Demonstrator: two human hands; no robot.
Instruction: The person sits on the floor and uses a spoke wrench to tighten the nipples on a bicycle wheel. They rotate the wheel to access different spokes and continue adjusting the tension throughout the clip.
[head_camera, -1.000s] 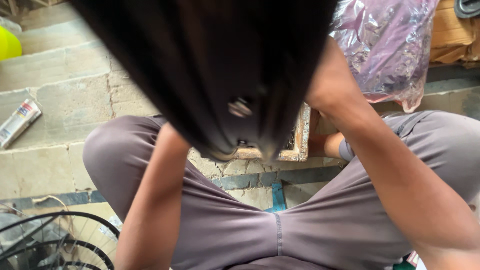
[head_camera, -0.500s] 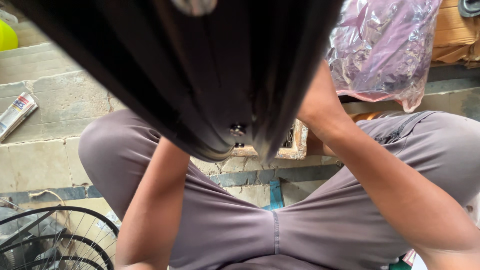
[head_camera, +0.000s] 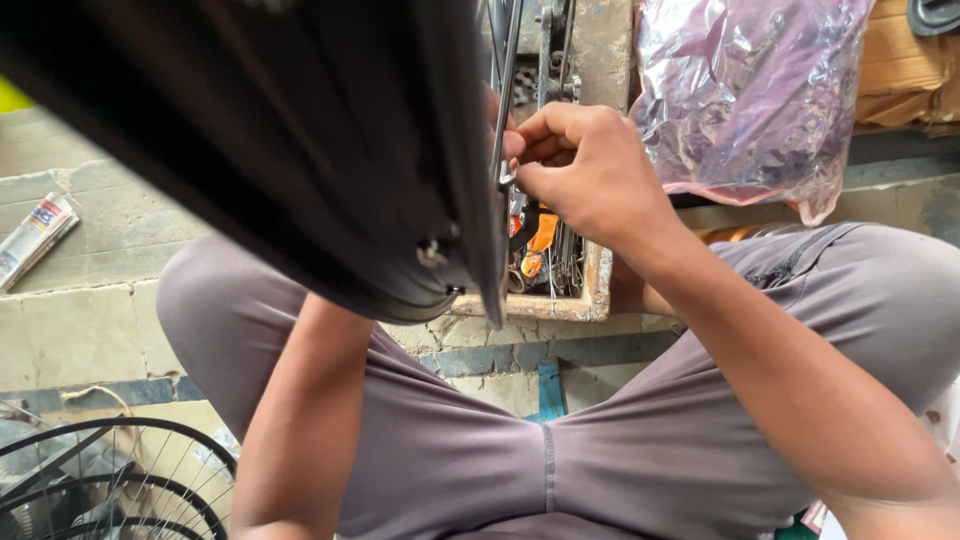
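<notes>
One right hand (head_camera: 585, 170), grip pinched on an upright spoke (head_camera: 503, 90) beside the black tyre (head_camera: 300, 150).

The big black wheel (head_camera: 300, 150) fills the upper left and blocks that side. The right hand (head_camera: 585, 170) is squeezed between the wheel's edge and the plastic bag (head_camera: 750, 100). Below it, the tool tray (head_camera: 570, 305) is crowded; open floor (head_camera: 90, 260) lies left.
</notes>
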